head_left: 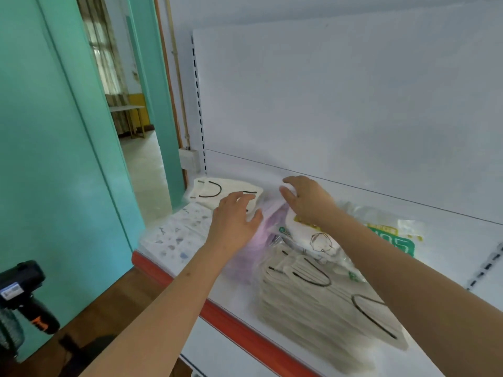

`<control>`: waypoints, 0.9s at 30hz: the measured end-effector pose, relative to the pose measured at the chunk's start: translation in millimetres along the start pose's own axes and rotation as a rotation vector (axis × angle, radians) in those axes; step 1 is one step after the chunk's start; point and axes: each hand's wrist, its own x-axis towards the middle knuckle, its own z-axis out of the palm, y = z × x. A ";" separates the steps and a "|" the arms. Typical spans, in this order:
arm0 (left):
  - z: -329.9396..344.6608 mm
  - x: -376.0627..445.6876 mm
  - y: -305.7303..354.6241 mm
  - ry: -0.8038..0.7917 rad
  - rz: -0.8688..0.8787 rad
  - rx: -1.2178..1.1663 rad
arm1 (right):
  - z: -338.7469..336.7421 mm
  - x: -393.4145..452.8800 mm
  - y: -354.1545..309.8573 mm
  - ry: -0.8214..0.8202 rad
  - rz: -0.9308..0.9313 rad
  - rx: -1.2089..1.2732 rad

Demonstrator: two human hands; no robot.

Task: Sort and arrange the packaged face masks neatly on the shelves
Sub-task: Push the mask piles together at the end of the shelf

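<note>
Mask packs (304,270) sprawl on the shelf (449,229); both hands (234,221) (307,200), spread and gripping nothing, should square them gently.

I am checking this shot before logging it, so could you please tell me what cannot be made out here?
- Head view: the purple pack is motion-blurred and lies partly under the left hand, so its label is unreadable.
- The right hand covers the top of the white pack; whether its fingers pinch it is unclear.
- The green-print pack is partly behind the right forearm.
- The black device is cut off by the left edge.
</note>
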 end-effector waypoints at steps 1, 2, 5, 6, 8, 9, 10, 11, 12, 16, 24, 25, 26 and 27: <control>0.8 -3.1 14.0 0.010 0.044 -0.030 | -10.9 -7.2 6.3 0.054 0.025 0.021; 0.6 -7.0 29.0 0.016 0.080 -0.067 | -22.1 -15.3 12.3 0.112 0.046 0.045; 1.6 -22.5 68.0 0.012 0.175 -0.164 | -57.4 -48.1 28.5 0.268 0.091 0.107; 1.9 -28.4 73.8 0.018 0.203 -0.180 | -65.9 -57.9 31.4 0.307 0.098 0.125; 3.7 -46.3 83.8 0.032 0.219 -0.223 | -82.7 -87.2 41.9 0.353 0.145 0.138; 3.6 -56.6 84.7 0.047 0.199 -0.229 | -88.2 -102.8 45.7 0.355 0.181 0.138; 3.7 -67.3 83.6 0.069 0.172 -0.220 | -91.8 -120.7 48.6 0.348 0.228 0.133; 4.1 -78.3 81.5 0.096 0.132 -0.208 | -92.6 -140.2 51.1 0.335 0.288 0.117; 3.9 -89.3 78.3 0.126 0.083 -0.200 | -90.8 -161.3 52.5 0.321 0.361 0.089; 7.8 -125.3 70.0 0.169 -0.157 -0.130 | -69.3 -242.7 46.2 0.166 0.684 -0.083; 31.8 -155.2 72.8 -0.040 -0.382 -0.055 | 1.9 -258.9 31.9 -0.083 0.807 0.566; 33.7 -157.5 72.5 -0.067 -0.393 -0.080 | 6.1 -259.1 31.9 -0.054 0.847 0.699; 34.6 -159.5 72.1 -0.082 -0.397 -0.098 | 9.5 -259.1 33.0 -0.035 0.899 0.825; 34.9 -160.8 71.8 -0.092 -0.396 -0.108 | 12.5 -259.2 35.1 -0.031 0.950 0.923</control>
